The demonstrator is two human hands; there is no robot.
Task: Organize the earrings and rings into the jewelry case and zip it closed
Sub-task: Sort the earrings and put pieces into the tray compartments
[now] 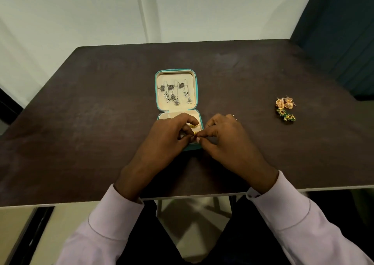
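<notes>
Sleeves: we see pale lilac shirt sleeves (113, 214) nearest to us, both forearms reaching forward over the near edge of the table (81, 143).
Left hand: our left hand (168, 137) hangs over the lower half of the case, its grip pinched together at thumb and forefinger on a small gold ring (195, 133).
Right hand: our right hand (224, 137) meets it from the other side, fingertips (199, 140) closed in on the same gold ring; we cannot tell which hand bears its weight.
Gold ring: held between the two grips just above the right part of the case's lower half.
Second gold piece: a little beyond the fingers we make out another gold item (192, 125) lying in the lower half; too small to name for sure.
Jewelry case: the teal zip case (196, 94) lies open flat at mid-table, cream-lined, its near half mostly hidden under our hands.
Silver earrings: in the far half, dark silver drop earrings (175, 93) with pearl beads hang in a row from the lining.
Loose earrings: well apart to the right on the table, a rose-gold pair (285, 103) lies touching a green and gold pair (286, 116) just nearer us.
Beyond: a pale wall behind the table, and a dark teal chair (340, 41) at the far right.
</notes>
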